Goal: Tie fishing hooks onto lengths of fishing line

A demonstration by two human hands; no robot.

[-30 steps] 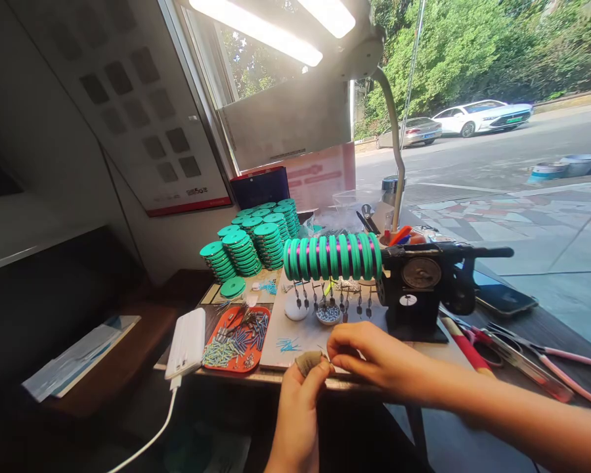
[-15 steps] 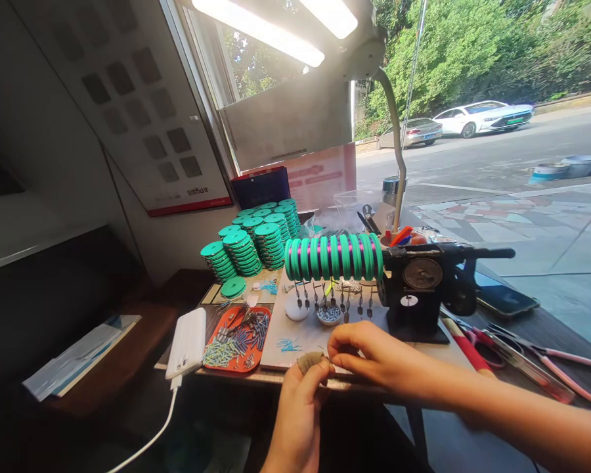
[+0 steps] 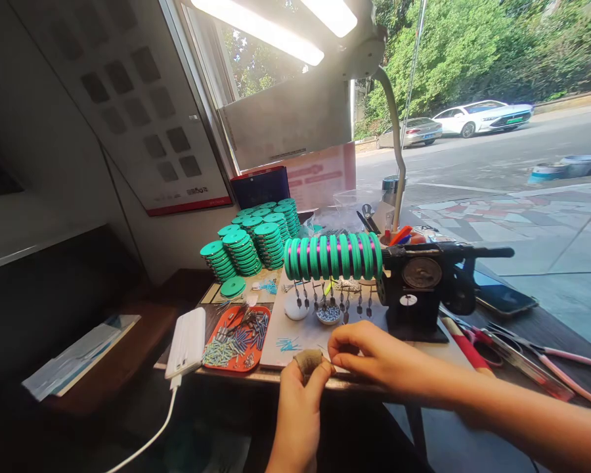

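Observation:
My left hand (image 3: 300,394) is closed in a pinch at the table's front edge, a brown wrap (image 3: 308,359) round its index finger. My right hand (image 3: 357,351) pinches right beside it, fingertips almost touching. Whatever lies between the fingertips is too small to make out. Just beyond, green foam spools (image 3: 332,256) wound with purple line sit in a row on the shaft of a black hand-cranked winder (image 3: 421,282). Several small dark weights with clips hang below them. A small bowl of silvery beads (image 3: 329,315) and some thin blue tubes (image 3: 288,344) lie on the pale board (image 3: 270,355).
An orange tray (image 3: 234,361) of small parts is at left, beside a white power bank (image 3: 187,341) with a cable. Stacked green spools (image 3: 243,249) stand behind. Pink-handled pliers (image 3: 566,368) and a phone (image 3: 507,293) lie at right. A lamp (image 3: 369,56) hangs overhead.
My left hand has turned slightly, and its wrapped index finger is raised and more bent. My right hand stays in nearly the same place.

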